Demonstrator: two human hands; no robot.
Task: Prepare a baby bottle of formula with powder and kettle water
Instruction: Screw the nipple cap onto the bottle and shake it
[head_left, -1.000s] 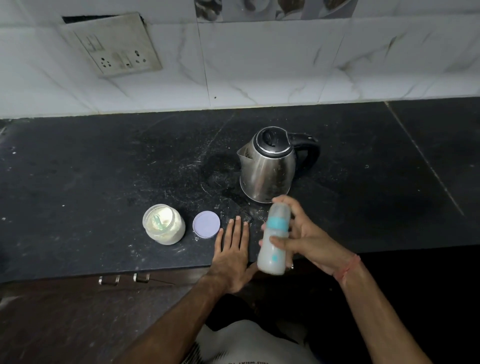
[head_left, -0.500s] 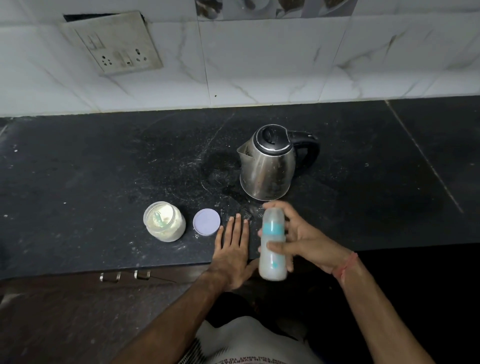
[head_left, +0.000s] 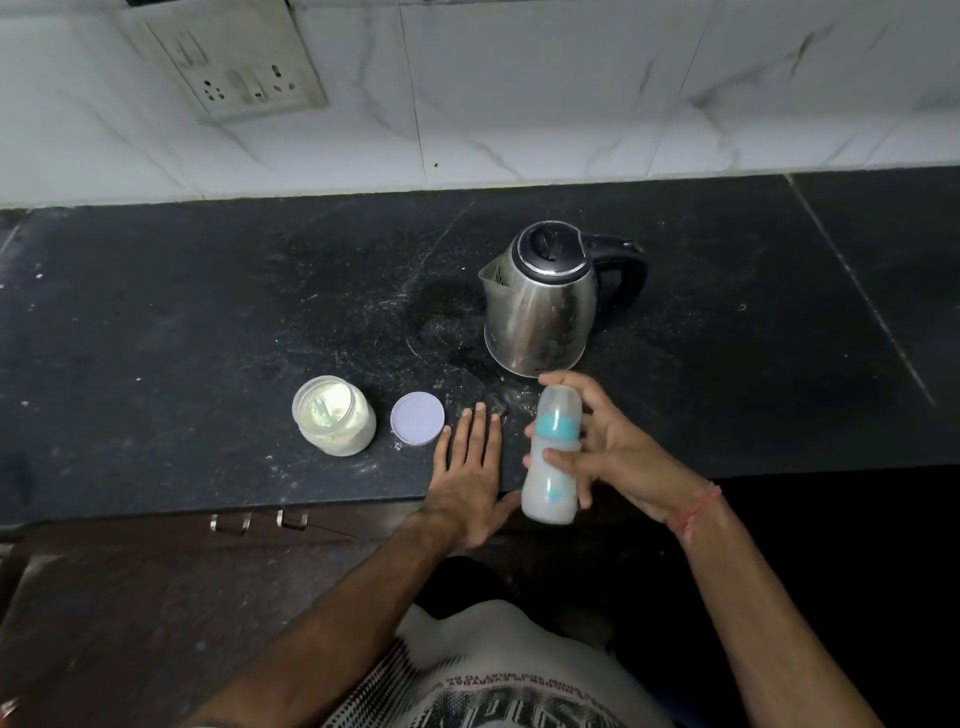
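Your right hand (head_left: 618, 457) wraps the capped bottle (head_left: 553, 457), long axis near upright, above the counter edge (head_left: 156, 512); left hand (head_left: 470, 473) flat, just beside.

- Both forearms are bare from the wrist back to the bottom edge of the view; no sleeve shows on either.
- The right hand (head_left: 618, 452) has a thin red-orange thread bracelet (head_left: 698, 512) wound round its wrist, with several strands lying close together.
- The left hand (head_left: 470, 483) wears no band or ring that can be made out.
- The torso is covered by a white T-shirt (head_left: 498, 675) with a dark printed graphic and lettering too blurred to read.
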